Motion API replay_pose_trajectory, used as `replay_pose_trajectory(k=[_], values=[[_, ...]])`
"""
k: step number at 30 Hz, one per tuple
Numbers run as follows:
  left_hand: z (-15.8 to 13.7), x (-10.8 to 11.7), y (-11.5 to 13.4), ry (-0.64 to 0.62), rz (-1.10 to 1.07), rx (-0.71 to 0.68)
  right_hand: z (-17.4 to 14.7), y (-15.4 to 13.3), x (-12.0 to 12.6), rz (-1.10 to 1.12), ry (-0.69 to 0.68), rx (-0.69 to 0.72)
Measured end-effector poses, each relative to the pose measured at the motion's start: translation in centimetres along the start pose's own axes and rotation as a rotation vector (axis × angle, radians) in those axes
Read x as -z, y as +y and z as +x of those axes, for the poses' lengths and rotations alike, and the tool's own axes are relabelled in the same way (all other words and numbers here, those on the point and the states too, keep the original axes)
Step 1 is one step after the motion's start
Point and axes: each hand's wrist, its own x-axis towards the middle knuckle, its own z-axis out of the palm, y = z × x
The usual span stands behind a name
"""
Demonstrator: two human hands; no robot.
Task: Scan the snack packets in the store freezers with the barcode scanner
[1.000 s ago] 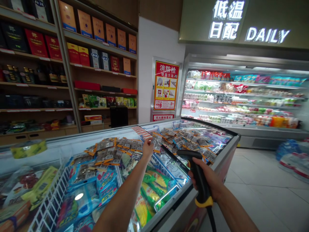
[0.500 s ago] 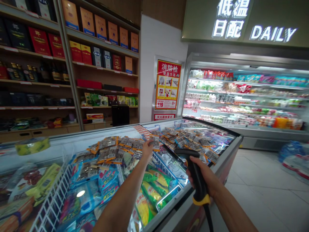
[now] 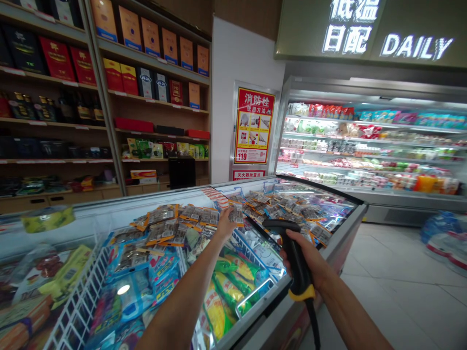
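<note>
My left hand (image 3: 226, 221) reaches over the chest freezer, its fingers closed on a small orange-edged snack packet (image 3: 237, 214) with a grey printed face. In my right hand (image 3: 304, 255) is a black barcode scanner (image 3: 296, 260) with a yellow band near its base and a cable hanging down. The scanner's head points left, toward the packet, and stays apart from it. Similar packets (image 3: 166, 224) lie piled left of my left hand, on top of blue bags. More packets (image 3: 272, 208) are spread over the freezer's glass lid at the right.
White wire baskets (image 3: 78, 296) divide the freezer, holding blue bags and green-and-yellow corn bags (image 3: 233, 287). A roll of yellow tape (image 3: 47, 219) rests at the left. Behind stand shelves of boxes (image 3: 150, 39) and a lit refrigerated display (image 3: 365, 146). Wrapped bottles (image 3: 443, 233) sit on the floor at right.
My left hand has moved slightly to the right with the packet in it. The scanner in my right hand has shifted slightly left and up.
</note>
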Motion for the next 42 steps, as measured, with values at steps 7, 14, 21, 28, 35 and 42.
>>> replay_pose_trajectory(k=[7, 14, 21, 28, 35, 42], values=[[0.4, 1.1, 0.4, 0.08, 0.04, 0.035, 0.2, -0.4, 0.8, 0.013, 0.035, 0.038], [1.3, 6.1, -0.2, 0.137, 0.612, 0.064, 0.7, -0.8, 4.6, 0.026, 0.107, 0.107], [1.2, 9.5, 0.3, 0.194, 0.984, 0.133, 0.4, -1.0, 7.6, 0.085, 0.166, 0.116], [0.5, 4.2, 3.4, 0.158, 0.91, 0.067, -0.4, -1.1, 9.8, 0.127, 0.213, 0.13], [-2.4, -7.0, 6.7, -0.17, 0.577, -0.015, -1.7, -1.1, 13.2, 0.159, 0.303, 0.148], [-7.1, -14.1, 8.2, -0.471, 0.722, 0.004, -2.8, -1.0, 15.2, 0.184, 0.345, 0.161]])
